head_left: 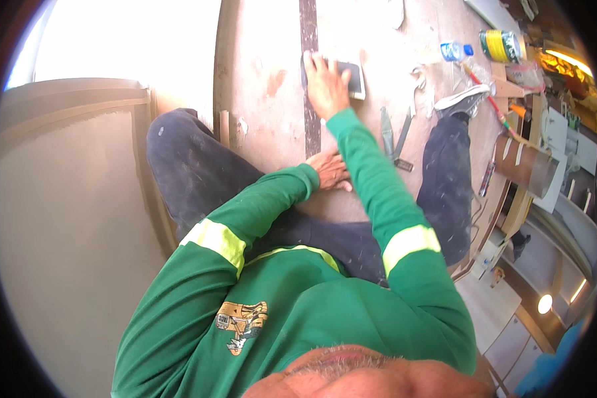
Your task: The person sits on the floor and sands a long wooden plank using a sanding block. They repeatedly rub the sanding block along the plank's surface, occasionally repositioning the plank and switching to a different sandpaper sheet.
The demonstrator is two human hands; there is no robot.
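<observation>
My right hand [327, 89] lies palm down over a flat dark block with a pale edge [354, 82]. Its fingers reach to the far edge, and the thumb rests on top. Under it runs a dark strip [308, 25] along a pale, dusty panel [273, 45]. Closer to my body, my left hand [328, 170] is palm down on the panel, holding nothing visible. The right sleeve hides some of its fingertips. To the right lie a greenish flat tool, likely a scraper [387, 132], and a dark-handled scraper [403, 139].
My bent legs [194, 164] flank the work. A shoe [461, 101], a plastic bottle [456, 51], a can with a yellow band [500, 46] and a red stick [482, 89] are at right. A framed panel [74, 199] stands left. Boards and clutter fill the far right.
</observation>
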